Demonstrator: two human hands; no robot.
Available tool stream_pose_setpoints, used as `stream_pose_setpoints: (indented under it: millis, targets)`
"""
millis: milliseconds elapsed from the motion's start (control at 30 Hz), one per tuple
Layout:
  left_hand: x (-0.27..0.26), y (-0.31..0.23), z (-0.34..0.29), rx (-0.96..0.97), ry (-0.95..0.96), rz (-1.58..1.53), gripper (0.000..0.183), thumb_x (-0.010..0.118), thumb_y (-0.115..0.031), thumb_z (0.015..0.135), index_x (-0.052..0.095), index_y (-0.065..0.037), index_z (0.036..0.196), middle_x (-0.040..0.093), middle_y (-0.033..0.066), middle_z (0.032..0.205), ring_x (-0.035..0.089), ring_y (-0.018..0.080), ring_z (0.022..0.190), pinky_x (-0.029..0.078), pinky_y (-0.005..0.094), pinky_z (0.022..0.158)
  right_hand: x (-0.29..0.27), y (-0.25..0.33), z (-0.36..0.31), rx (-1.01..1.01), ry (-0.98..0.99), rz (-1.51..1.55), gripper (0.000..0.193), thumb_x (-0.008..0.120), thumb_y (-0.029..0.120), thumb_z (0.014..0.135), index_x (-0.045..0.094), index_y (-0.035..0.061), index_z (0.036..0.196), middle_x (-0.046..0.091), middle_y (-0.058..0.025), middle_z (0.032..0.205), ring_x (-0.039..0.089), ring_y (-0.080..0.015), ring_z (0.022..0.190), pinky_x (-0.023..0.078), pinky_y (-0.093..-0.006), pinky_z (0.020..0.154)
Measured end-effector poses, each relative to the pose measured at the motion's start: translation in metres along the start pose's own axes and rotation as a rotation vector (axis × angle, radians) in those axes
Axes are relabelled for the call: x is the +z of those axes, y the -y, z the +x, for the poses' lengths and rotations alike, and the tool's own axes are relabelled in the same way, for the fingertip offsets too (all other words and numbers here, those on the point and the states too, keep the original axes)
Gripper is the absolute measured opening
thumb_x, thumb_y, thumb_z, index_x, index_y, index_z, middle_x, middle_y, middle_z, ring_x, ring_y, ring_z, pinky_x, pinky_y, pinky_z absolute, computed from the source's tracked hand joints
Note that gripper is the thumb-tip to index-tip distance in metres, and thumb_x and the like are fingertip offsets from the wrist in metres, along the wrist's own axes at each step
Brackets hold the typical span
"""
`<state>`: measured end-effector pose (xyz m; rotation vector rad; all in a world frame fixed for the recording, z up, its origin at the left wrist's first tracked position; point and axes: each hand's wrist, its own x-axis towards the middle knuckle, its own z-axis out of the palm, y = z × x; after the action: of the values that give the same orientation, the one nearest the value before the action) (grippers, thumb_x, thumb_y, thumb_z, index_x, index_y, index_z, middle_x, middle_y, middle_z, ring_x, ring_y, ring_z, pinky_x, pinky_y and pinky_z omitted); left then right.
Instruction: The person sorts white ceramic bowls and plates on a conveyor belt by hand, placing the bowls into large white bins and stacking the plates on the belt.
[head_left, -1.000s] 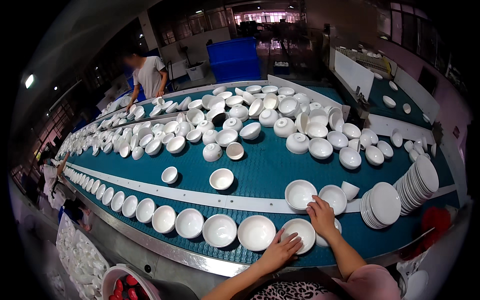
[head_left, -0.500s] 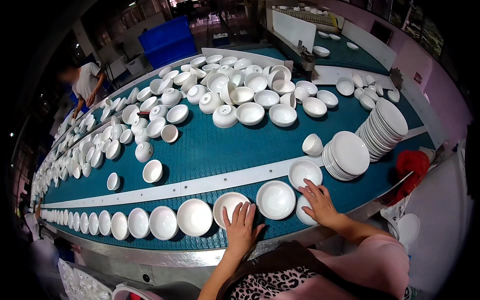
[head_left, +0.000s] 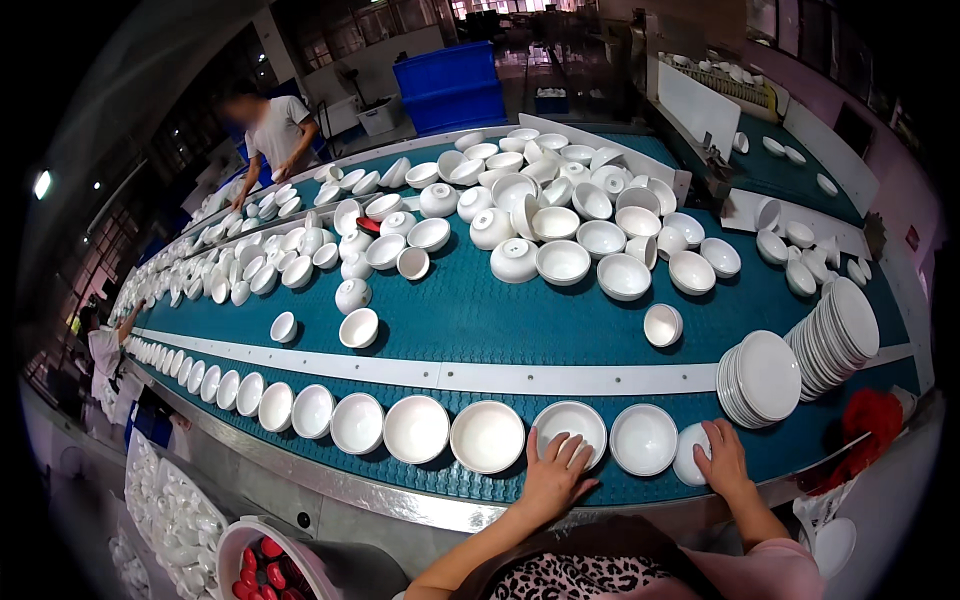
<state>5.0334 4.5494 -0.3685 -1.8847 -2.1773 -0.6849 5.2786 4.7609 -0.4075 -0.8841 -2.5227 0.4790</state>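
My left hand [head_left: 556, 482] lies with spread fingers over the near rim of a white bowl [head_left: 568, 424] in the row along the belt's front edge. One white bowl [head_left: 643, 440] stands mouth up between my two hands. At the row's right end, my right hand [head_left: 728, 462] is curled on another white bowl [head_left: 688, 456], with its thumb and fingers on the bowl's side. That bowl shows its rounded outside and is partly hidden by the hand. The row's other bowls [head_left: 416, 430] stretch away to the left with their mouths up.
Two leaning stacks of white plates [head_left: 768, 375] [head_left: 850, 320] stand at right. Behind the white divider strip [head_left: 520, 379], many loose bowls [head_left: 600, 238] crowd the green belt. A bucket with red pieces [head_left: 265, 575] stands lower left. Another person [head_left: 275, 135] works far left.
The view has swung, so the scene sits farther right. My right hand has moved nearer the front edge. The bowl by the divider, left of the plates, no longer shows there.
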Motion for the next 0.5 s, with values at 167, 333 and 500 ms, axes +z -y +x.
stream_pose_setpoints:
  millis: [167, 333, 500]
  targets:
    - [0.016, -0.033, 0.022, 0.144, 0.099, -0.088, 0.048, 0.067, -0.026, 0.079, 0.053, -0.01, 0.123, 0.052, 0.0084, 0.125, 0.045, 0.0246, 0.122, 0.022, 0.057, 0.105, -0.02, -0.037, 0.026, 0.204, -0.062, 0.377, 0.035, 0.043, 0.022, 0.095, 0.056, -0.0028, 0.116, 0.059, -0.0204, 0.111, 0.057, -0.0328, 0.102, 0.043, -0.0371, 0.089]
    - [0.048, -0.044, 0.026, 0.187, 0.166, -0.094, 0.028, 0.066, -0.018, 0.08, 0.063, -0.01, 0.106, 0.065, 0.0028, 0.096, 0.06, 0.0176, 0.098, 0.022, 0.0579, 0.106, 0.004, -0.052, 0.038, 0.386, -0.102, 0.906, 0.039, 0.04, 0.026, 0.098, 0.06, -0.0039, 0.112, 0.067, -0.0158, 0.096, 0.062, -0.0202, 0.088, 0.046, -0.0283, 0.082]
    - [0.043, -0.045, 0.028, 0.112, 0.198, -0.114, 0.033, 0.072, -0.021, 0.075, 0.063, -0.01, 0.105, 0.065, 0.0035, 0.1, 0.059, 0.0196, 0.101, 0.024, 0.0539, 0.107, 0.031, -0.064, 0.063, 0.245, 0.016, 0.635, 0.032, 0.048, 0.027, 0.096, 0.062, 0.0014, 0.109, 0.067, -0.0139, 0.08, 0.065, -0.0207, 0.075, 0.05, -0.0307, 0.071]
